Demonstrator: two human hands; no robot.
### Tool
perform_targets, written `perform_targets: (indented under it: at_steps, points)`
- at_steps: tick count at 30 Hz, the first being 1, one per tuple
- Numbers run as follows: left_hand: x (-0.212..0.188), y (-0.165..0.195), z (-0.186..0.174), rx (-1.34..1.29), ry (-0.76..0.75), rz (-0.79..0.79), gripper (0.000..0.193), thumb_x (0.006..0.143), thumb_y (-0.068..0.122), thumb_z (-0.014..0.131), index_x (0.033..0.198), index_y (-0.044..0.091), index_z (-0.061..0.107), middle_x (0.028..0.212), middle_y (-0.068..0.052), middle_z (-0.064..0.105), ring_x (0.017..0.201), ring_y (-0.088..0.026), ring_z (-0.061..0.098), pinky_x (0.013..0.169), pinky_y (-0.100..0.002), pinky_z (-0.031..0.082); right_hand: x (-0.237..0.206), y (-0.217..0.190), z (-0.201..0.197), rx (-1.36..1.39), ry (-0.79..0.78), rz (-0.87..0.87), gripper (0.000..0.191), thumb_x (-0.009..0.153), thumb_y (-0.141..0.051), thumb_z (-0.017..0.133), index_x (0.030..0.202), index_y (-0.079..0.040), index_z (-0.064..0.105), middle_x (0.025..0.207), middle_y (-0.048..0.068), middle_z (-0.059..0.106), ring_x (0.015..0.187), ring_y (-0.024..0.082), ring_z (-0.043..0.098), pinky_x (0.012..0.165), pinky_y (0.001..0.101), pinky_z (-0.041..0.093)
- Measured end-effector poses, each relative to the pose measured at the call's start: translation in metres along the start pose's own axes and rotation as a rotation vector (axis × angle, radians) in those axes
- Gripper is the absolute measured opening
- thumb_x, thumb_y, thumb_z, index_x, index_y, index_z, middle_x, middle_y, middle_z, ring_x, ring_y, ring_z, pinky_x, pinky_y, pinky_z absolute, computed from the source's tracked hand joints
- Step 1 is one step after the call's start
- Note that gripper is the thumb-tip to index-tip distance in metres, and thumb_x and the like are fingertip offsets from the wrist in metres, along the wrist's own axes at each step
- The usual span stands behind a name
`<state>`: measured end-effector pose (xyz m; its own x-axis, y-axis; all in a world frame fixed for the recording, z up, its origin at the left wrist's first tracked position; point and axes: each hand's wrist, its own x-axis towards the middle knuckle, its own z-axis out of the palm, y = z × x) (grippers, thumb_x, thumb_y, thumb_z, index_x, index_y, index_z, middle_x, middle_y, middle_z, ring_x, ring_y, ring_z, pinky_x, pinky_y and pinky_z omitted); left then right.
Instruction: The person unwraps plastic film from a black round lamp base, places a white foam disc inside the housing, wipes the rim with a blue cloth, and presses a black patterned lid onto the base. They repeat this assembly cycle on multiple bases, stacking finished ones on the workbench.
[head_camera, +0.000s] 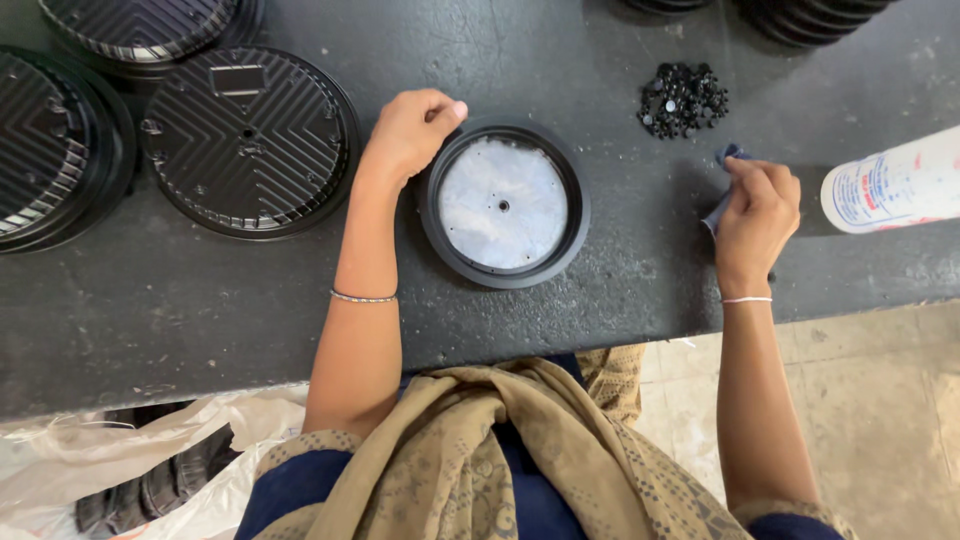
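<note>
On the dark bench, left hand (408, 135) grips round black housing (504, 202); right hand (757, 215) clutches blue cloth (727, 158).

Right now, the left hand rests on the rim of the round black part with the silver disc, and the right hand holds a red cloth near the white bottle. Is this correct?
Not quite: the cloth is blue, not red, as the head view shows. The rest holds: the left hand rests on the rim of the round black part with the silver disc, and the right hand holds the cloth near the white bottle.
</note>
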<state>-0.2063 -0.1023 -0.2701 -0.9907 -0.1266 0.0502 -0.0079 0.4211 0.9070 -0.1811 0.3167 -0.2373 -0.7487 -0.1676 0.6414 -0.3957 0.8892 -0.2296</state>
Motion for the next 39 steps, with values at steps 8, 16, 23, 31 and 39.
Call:
perform_targets:
  at_steps: [8, 16, 23, 31, 39]
  points:
    - [0.006, 0.000, 0.005, 0.021, 0.019, -0.059, 0.028, 0.093, 0.030, 0.072, 0.098, 0.002, 0.075, 0.081, -0.006, 0.071, 0.075, -0.015, 0.064, 0.071, -0.032, 0.052, -0.013, -0.091, -0.004, 0.390, -0.331, -0.258, 0.024, 0.093, -0.010, 0.074, 0.116, -0.008, 0.071, 0.128, 0.011, 0.069, 0.126, 0.031, 0.062, 0.108, 0.0426, 0.048]
    - [0.013, 0.003, 0.005, -0.078, 0.123, -0.117, 0.029, 0.096, 0.034, 0.068, 0.103, 0.006, 0.074, 0.080, -0.004, 0.074, 0.066, -0.014, 0.067, 0.063, -0.032, 0.054, -0.019, -0.154, 0.000, 0.378, -0.420, -0.497, 0.037, 0.078, 0.000, 0.070, 0.113, -0.009, 0.075, 0.110, 0.006, 0.071, 0.111, 0.028, 0.065, 0.097, 0.0396, 0.054]
    - [0.019, 0.012, 0.005, -0.175, 0.381, -0.100, 0.036, 0.101, 0.041, 0.058, 0.109, 0.009, 0.071, 0.081, -0.002, 0.074, 0.059, -0.013, 0.066, 0.060, -0.030, 0.054, 0.061, -0.113, 0.021, 0.249, -0.062, -0.445, 0.034, 0.080, 0.011, 0.063, 0.105, -0.008, 0.076, 0.099, 0.011, 0.070, 0.095, 0.031, 0.066, 0.083, 0.0397, 0.054]
    - [0.012, 0.022, -0.001, -0.031, 0.345, 0.018, 0.039, 0.101, 0.047, 0.055, 0.103, 0.012, 0.071, 0.084, -0.005, 0.076, 0.082, -0.025, 0.074, 0.075, -0.038, 0.054, 0.230, -0.048, 0.083, -0.087, 0.131, -0.476, 0.013, 0.091, 0.000, 0.070, 0.100, -0.006, 0.076, 0.097, 0.008, 0.066, 0.093, 0.030, 0.061, 0.080, 0.0412, 0.050]
    - [0.019, 0.020, -0.002, 0.078, 0.393, 0.063, 0.041, 0.103, 0.046, 0.053, 0.097, 0.009, 0.069, 0.091, -0.013, 0.072, 0.086, -0.037, 0.068, 0.073, -0.047, 0.051, 0.245, 0.021, 0.136, -0.210, 0.006, -0.483, 0.010, 0.092, -0.004, 0.070, 0.096, -0.010, 0.076, 0.094, 0.006, 0.067, 0.100, 0.029, 0.065, 0.085, 0.0423, 0.053]
